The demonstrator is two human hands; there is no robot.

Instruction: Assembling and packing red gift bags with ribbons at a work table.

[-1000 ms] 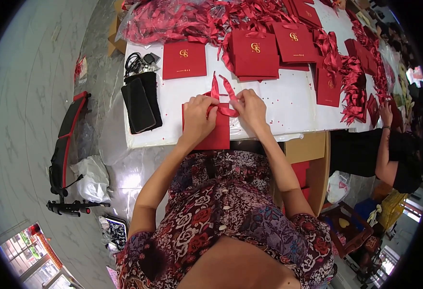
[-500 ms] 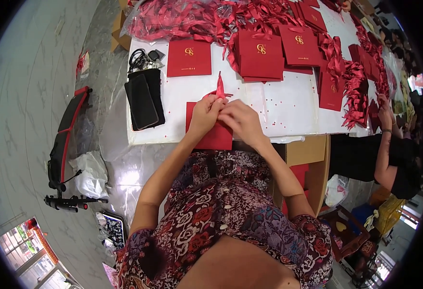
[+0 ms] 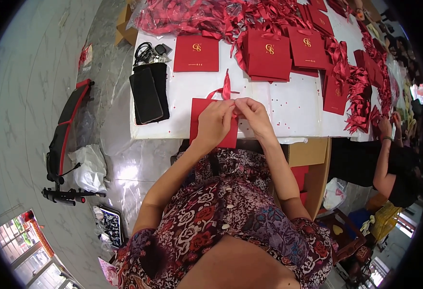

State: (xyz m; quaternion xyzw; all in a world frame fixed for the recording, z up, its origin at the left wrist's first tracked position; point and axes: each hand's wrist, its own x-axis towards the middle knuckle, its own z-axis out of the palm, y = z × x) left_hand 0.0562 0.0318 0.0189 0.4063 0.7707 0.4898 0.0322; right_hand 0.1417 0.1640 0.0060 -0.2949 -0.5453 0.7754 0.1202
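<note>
A red paper gift bag [image 3: 200, 111] lies flat at the table's near edge, partly hidden under my hands. From its top side sticks a red ribbon [image 3: 226, 85], one end pointing away from me and a loop lying to the left. My left hand [image 3: 214, 121] rests over the bag with its fingers closed on the ribbon. Close against it, my right hand [image 3: 254, 118] pinches the ribbon at the bag's right top corner. The fingertips of both hands meet there, and the bit between them is mostly hidden.
A single red bag [image 3: 196, 54] lies ahead, with stacked red bags [image 3: 269, 57] to its right. Ribbons in clear plastic [image 3: 182, 19] fill the far side. A phone [image 3: 146, 95] on black cloth and keys [image 3: 149, 54] lie left. A co-worker's hand [image 3: 385, 127] is at the right.
My hands have shifted rightward along the bag's top, and my right fingers have closed in beside the left ones. More of the bag's upper left now shows. The view has shifted slightly.
</note>
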